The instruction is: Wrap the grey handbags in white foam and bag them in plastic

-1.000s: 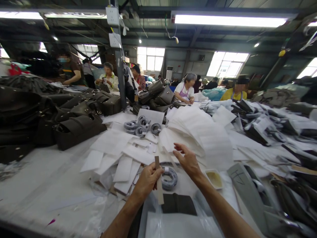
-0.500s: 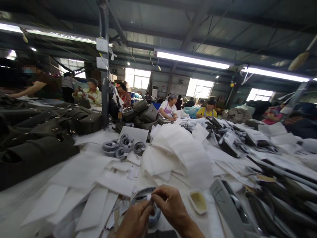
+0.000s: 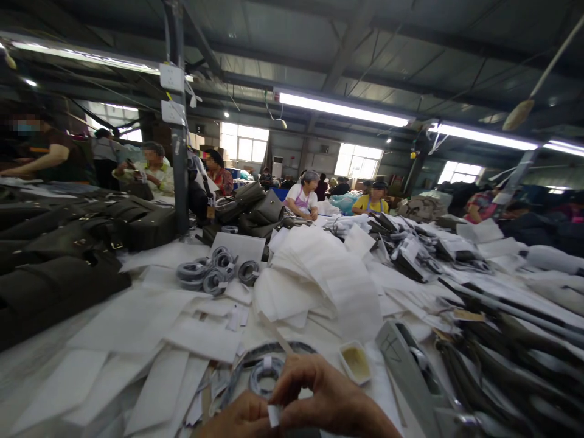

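Grey tape roll [image 3: 264, 372] lies at the near edge of the worktop [image 3: 31, 365], just beyond both hands. Left hand [image 3: 237, 421] and right hand [image 3: 331, 401] meet, fingers closed narrowly on its white tab [image 3: 274, 415]. A small dish [image 3: 356, 363] sits just right of the roll.

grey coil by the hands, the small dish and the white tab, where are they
grey coil [image 3: 254, 378]: head view, left side of inner loop
small dish [image 3: 342, 353]: head view, left rim
white tab [image 3: 274, 415]: head view, middle, between the fingertips

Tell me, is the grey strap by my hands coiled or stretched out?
Coiled: the grey strap lies in round loops, one inside another.
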{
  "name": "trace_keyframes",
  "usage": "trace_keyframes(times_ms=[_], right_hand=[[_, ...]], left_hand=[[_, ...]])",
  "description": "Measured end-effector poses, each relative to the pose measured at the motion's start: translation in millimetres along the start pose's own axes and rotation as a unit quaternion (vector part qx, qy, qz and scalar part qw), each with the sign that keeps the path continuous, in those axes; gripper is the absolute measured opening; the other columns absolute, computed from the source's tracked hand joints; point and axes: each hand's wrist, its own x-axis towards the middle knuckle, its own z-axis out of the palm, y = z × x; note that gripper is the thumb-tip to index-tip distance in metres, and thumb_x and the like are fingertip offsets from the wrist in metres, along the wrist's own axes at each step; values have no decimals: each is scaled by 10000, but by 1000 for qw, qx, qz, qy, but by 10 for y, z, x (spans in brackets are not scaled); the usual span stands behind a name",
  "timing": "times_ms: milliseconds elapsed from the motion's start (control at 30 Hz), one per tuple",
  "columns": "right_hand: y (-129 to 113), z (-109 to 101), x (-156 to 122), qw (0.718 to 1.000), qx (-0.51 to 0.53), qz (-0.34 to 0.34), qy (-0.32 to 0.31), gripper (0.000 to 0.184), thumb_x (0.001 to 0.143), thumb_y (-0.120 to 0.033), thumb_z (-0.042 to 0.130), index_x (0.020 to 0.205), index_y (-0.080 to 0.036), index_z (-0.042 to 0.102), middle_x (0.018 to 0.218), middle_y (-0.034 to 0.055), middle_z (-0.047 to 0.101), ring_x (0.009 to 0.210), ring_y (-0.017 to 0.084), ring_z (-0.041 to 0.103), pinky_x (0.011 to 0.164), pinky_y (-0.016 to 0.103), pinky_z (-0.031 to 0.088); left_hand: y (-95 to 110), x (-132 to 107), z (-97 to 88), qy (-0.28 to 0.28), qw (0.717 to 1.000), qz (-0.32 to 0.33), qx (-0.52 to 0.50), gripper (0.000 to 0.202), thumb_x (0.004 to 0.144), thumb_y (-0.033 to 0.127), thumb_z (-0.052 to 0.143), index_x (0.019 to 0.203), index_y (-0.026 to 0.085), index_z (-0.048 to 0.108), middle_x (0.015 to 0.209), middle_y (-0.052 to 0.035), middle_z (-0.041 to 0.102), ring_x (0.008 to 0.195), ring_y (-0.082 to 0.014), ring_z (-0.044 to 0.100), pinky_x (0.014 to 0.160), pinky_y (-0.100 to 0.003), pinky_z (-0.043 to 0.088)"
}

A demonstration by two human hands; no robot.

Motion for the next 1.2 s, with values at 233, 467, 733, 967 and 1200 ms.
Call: trace_keyframes(times_ms=[233,467,733,967,1200], right_hand=[[-5,20,-129,998,-66,18,3,170,715,-345,834,777,-204,760,787,12,689,722,152,612,677,257,467],[85,-112,-243,995,18,99,12,192,739,-300,811,806,-168,689,790,29,708,741,150,642,684,242,486],[295,-87,-128,992,-39,60,103,215,755,-378,773,809,-178,719,795,41,700,767,185,670,741,288,525],[536,10,-57,977,-153,49,143,76,759,-260,693,774,-186,705,682,13,690,642,158,628,602,239,471],[527,52,15,956,-217,-59,187,87,827,-255,636,791,-202,696,768,14,680,691,143,613,650,233,457]], left_hand=[[83,-105,80,-74,993,-60,-63,445,851,578,590,792,167,748,406,47,432,322,-78,302,389,-227,222],[73,-67,-141,109,965,-78,225,334,934,390,443,828,164,664,739,-13,693,603,-136,618,568,-214,461],[-54,299,-301,253,865,-61,429,381,853,293,608,1218,193,569,1266,-86,600,1226,-254,510,1064,-363,364],[-278,641,-267,218,824,-100,513,365,868,163,516,1232,148,543,1236,-124,610,1179,-280,545,997,-407,427],[-297,666,-348,215,814,-110,529,268,854,172,541,1117,189,590,1210,-77,618,1166,-236,554,968,-335,441]])
